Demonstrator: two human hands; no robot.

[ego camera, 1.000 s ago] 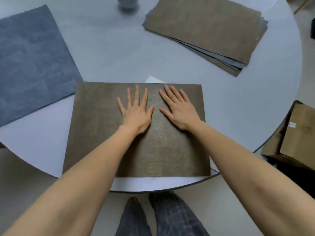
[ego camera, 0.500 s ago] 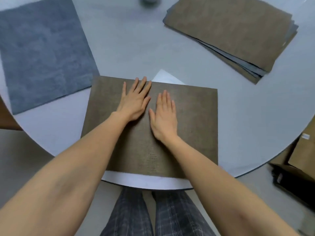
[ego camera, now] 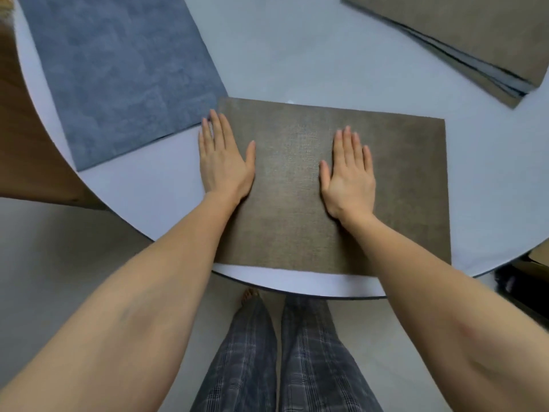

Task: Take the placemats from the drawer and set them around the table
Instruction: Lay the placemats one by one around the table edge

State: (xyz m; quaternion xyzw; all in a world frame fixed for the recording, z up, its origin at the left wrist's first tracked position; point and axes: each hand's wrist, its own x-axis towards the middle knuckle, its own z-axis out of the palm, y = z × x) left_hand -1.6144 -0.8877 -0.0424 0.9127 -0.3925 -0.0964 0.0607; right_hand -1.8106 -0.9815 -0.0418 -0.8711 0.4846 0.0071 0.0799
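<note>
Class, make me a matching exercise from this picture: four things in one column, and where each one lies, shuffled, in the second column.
Things
1. blue mat
2. brown mat
3. stack of mats
4. left hand

Places
A. top right of the table
B. flat on the brown mat's left edge
C. at the table's near edge, under both hands
D. left of the brown mat

Pairs: 1-D, 2-C, 3-A, 4-B

Stack of mats [ego camera: 487, 34] cut off at top right (count unclear); blue mat [ego camera: 118, 72] cropped at top; box [ego camera: 537, 260] barely visible.
</note>
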